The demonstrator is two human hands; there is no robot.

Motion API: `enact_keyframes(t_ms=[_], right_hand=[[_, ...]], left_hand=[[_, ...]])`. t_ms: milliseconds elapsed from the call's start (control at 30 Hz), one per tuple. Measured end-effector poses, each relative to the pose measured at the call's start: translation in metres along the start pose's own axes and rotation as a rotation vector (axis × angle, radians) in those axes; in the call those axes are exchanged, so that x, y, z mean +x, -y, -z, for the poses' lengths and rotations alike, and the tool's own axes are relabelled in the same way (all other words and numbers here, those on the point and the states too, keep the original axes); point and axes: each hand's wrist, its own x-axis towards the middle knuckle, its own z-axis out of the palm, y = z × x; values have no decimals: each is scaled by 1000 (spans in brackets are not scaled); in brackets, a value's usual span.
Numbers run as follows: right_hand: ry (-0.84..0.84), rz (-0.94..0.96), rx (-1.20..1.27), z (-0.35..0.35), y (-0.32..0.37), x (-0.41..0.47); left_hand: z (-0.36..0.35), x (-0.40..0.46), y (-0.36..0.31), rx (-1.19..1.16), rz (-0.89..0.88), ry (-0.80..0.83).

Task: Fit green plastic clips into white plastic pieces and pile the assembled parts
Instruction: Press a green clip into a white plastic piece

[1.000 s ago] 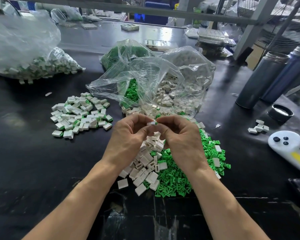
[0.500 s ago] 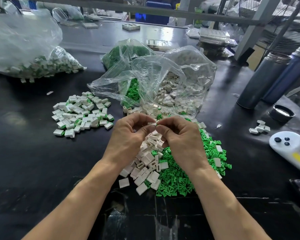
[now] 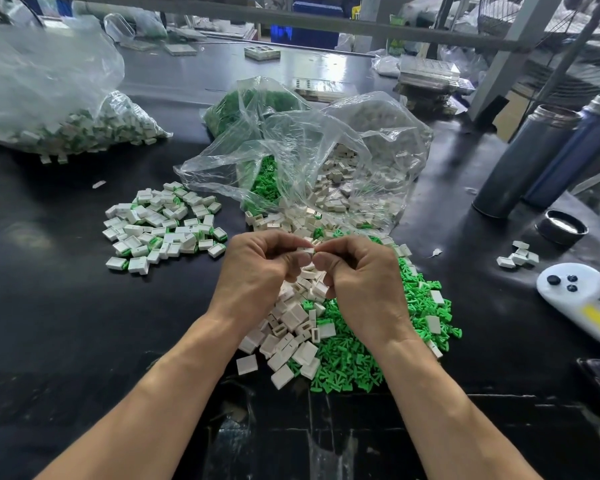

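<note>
Your left hand (image 3: 257, 268) and your right hand (image 3: 361, 275) meet above the black bench (image 3: 66, 323). The curled fingers of both hands pinch one small white piece (image 3: 306, 250) between them. Right under your hands lie loose white pieces (image 3: 291, 327) and, beside them, a heap of green clips (image 3: 354, 362). The pile of finished parts (image 3: 163, 226) sits to your left, apart from your hands.

At the right of our black table (image 3: 49, 323) we see two tall metal flasks (image 3: 523, 161), standing upright side by side, a round black lid (image 3: 561, 230) near their feet, and a white handheld device (image 3: 575, 289) with three dark buttons.
</note>
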Motion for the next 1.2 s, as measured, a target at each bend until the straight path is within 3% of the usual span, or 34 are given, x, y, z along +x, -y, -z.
enact_keyframes(t_ms=[133, 400, 600, 1200], right_hand=[[14, 25, -26, 1, 2, -2], [9, -28, 310, 1, 6, 0], [7, -65, 308, 1, 6, 0], [-45, -22, 124, -5, 10, -6]], left_hand=[[3, 1, -1, 20, 3, 29], [0, -1, -2, -78, -8, 4], [-2, -2, -1, 5, -33, 27], [-7, -4, 0, -83, 13, -63]])
